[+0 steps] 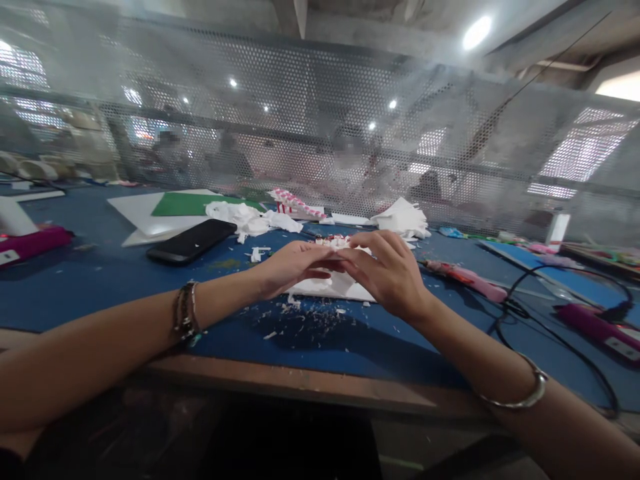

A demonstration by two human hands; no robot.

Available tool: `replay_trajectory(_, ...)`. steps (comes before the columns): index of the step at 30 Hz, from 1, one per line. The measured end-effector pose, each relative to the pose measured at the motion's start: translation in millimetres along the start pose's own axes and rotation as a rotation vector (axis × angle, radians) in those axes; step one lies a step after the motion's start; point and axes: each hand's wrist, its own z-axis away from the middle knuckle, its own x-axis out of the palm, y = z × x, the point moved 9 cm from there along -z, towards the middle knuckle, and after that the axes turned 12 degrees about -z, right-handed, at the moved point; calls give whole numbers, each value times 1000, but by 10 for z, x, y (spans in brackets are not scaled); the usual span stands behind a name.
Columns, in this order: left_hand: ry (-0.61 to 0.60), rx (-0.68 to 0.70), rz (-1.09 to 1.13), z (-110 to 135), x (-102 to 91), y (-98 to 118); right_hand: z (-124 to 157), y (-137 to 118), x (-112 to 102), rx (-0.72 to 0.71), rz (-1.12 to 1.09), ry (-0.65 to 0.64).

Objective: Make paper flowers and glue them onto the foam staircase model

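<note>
My left hand (293, 267) and my right hand (393, 273) meet over the middle of the table's near side. Between their fingertips they hold a small white piece with red bits (333, 241), largely hidden by the fingers. The fingers of both hands are closed on it. Just below lies a flat white board (340, 288) on the blue tabletop (300, 347), with white crumbs (320, 317) scattered before it. To the right of my right hand rests a pink and red hot glue gun (467, 280) with a black cable.
A black phone (193, 241), a green sheet (200, 204) and crumpled white tissue (245, 217) lie at left. Behind stand a pink-and-white model piece (295, 201) and more tissue (403, 219). Purple power strips (595, 327) sit at both sides. A perforated metal screen (300, 120) closes the back.
</note>
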Motion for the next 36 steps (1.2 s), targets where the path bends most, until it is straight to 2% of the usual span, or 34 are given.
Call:
replay_trajectory(4, 38, 61, -120, -7, -42, 72, -19, 85, -21, 85, -154, 19)
replay_trajectory(7, 127, 197, -335, 32, -108, 233, -18, 228, -3, 256, -414, 60)
replay_trajectory(10, 186, 304, -461, 75, -132, 345, 21, 341, 76, 435, -619, 79)
replay_trajectory(14, 166, 376, -488, 87, -85, 380, 80, 404, 196, 590, -807, 78)
replay_trajectory(18, 214, 376, -463, 98, -117, 399, 129, 475, 275, 706, -948, 88)
replay_trajectory(21, 236, 381, -474, 112, -134, 433, 167, 507, 367, 800, -1057, 42)
replay_trajectory(23, 237, 389, -491, 117, -136, 448, 180, 505, 408, 831, -1105, 14)
replay_trajectory(26, 235, 406, -508, 120, -139, 456, 203, 521, 409, 861, -1125, 43)
replay_trajectory(29, 248, 426, -543, 127, -141, 464, 200, 529, 360, 842, -1045, 64)
replay_trajectory(32, 262, 432, -588, 136, -136, 472, 189, 510, 331, 827, -943, 22)
replay_trajectory(36, 265, 455, -603, 154, -120, 501, 211, 455, 394, 886, -1066, -37)
